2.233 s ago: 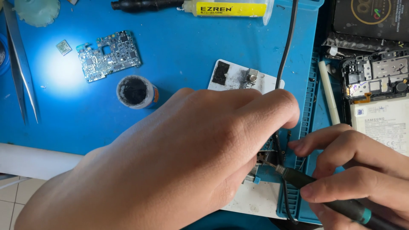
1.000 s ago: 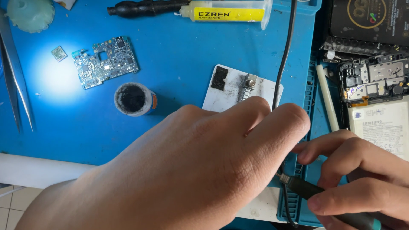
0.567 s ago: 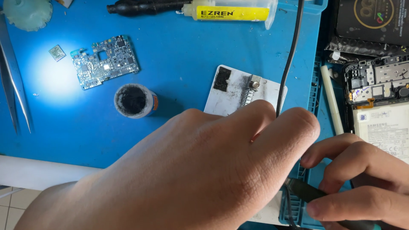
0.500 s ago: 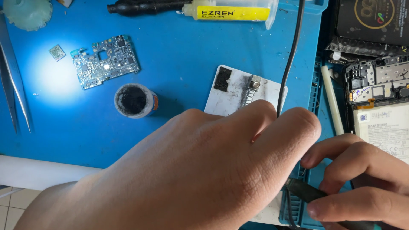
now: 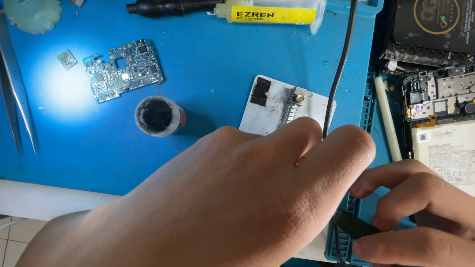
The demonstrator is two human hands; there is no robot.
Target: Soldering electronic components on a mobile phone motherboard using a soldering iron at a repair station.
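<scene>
While the left hand [image 5: 237, 198] lies curled over the white work plate [image 5: 269, 111], grip hidden, the right hand [image 5: 420, 217] pinches a corded soldering iron [image 5: 354, 225] beside it, apparently mid-soldering, which calls for a steady tip.

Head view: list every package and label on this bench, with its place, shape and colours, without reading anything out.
Syringe tube: top centre, lying flat, clear with a yellow label and dark print.
Dark pouch: top right corner, black with a gold round mark.
Phone battery: right edge, above the right hand, white label with small dark print.
</scene>
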